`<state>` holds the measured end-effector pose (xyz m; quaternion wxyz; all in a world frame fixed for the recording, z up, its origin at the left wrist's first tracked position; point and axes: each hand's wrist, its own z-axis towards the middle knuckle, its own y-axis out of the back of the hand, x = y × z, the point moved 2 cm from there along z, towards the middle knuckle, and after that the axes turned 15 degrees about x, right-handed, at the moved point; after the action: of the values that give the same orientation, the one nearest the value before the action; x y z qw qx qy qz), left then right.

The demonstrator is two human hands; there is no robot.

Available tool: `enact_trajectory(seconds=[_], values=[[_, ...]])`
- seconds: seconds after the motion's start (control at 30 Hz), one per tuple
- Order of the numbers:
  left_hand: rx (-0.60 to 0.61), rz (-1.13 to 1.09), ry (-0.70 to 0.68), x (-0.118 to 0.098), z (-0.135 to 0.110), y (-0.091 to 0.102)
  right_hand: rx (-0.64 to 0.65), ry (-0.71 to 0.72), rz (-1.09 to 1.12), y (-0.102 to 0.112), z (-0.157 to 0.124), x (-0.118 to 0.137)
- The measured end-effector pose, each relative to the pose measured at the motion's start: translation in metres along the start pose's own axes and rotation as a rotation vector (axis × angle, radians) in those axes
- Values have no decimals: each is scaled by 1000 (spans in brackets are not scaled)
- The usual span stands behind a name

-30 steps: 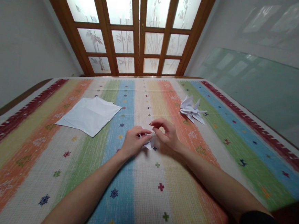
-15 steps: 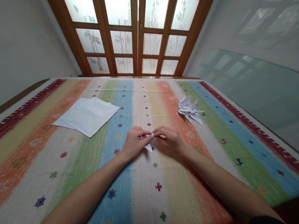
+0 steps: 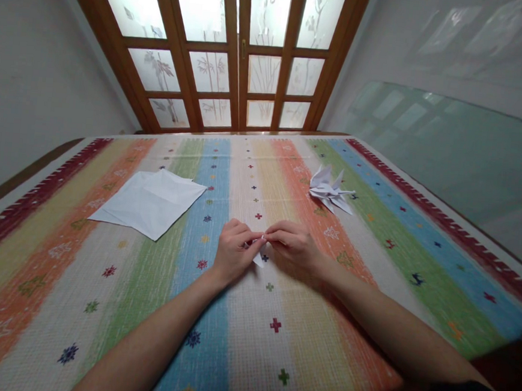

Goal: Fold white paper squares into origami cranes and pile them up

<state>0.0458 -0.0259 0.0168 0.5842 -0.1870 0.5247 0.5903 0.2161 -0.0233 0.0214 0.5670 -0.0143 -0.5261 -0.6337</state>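
Note:
A small folded piece of white paper [image 3: 259, 259] is pinched between my two hands above the middle of the table. My left hand [image 3: 238, 246] grips it between thumb and fingers and covers most of it. The fingertips of my right hand [image 3: 292, 243] are closed on the paper's upper tip, touching the left thumb. One pointed white flap hangs below the left thumb. The rest of the folded shape is hidden by my fingers.
White paper sheets [image 3: 149, 202] lie in a loose stack on the left. Folded white paper cranes [image 3: 329, 192] sit bunched together at the right. A striped tablecloth [image 3: 143, 313] covers the table, and wooden glazed doors [image 3: 240, 85] stand beyond it.
My right fingertips have drawn in and pressed lower at the paper's tip, so less white shows between the hands. The sheets and cranes have not moved.

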Motion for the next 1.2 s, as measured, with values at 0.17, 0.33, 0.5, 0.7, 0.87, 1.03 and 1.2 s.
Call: enact_trajectory(seconds=[0.17, 0.33, 0.5, 0.7, 0.87, 1.03, 1.2], values=[[13, 55, -8, 0, 0, -1, -6, -19, -27, 6, -1, 4], [-40, 2, 24, -3, 0, 4, -163, -119, -4, 15, -2, 2], [-6, 74, -23, -3, -1, 3, -50, -166, 210, 2, -3, 0], [-27, 145, -52, 9, -6, 0, 36, -184, 266, -8, -3, -5], [-57, 152, -74, 15, -8, 1, 32, -210, 156, -9, 0, -2], [-203, 147, -84, 17, -9, 7, -168, -226, 5, 9, 3, -11], [-237, 209, -89, 17, -10, 7, -548, -311, -151, 60, -2, -47]])
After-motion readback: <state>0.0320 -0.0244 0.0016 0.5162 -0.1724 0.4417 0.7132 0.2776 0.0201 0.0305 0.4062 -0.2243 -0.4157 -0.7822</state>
